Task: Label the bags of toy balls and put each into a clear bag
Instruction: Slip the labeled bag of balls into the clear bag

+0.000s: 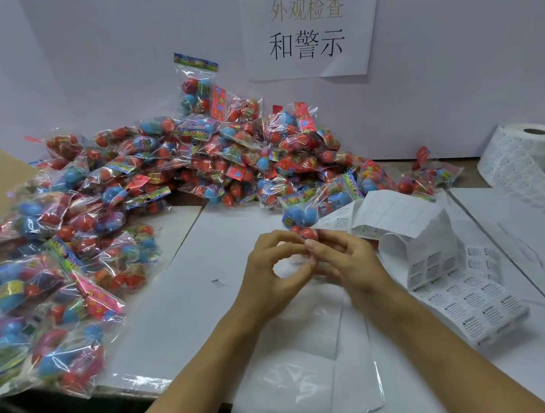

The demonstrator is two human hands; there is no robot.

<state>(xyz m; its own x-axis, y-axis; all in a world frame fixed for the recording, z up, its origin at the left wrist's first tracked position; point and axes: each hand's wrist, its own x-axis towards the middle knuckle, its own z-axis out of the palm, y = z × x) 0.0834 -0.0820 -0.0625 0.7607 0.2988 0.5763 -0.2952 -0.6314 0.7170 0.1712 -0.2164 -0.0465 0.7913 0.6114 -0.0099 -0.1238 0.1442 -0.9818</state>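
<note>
My left hand [270, 274] and my right hand [346, 259] meet at the middle of the table, fingertips pinched together on the near end of one bag of toy balls [300, 219] with blue and red balls. That bag lies just beyond my fingers. A thin clear bag [304, 346] lies flat on the table under my wrists. A strip of warning labels [459, 294] curls on the table to the right of my right hand.
A big heap of bagged toy balls [205, 153] fills the back and left of the table. More bags [43, 306] are piled at the near left. A label roll [527, 148] stands at the far right. A paper sign [309, 27] hangs on the wall.
</note>
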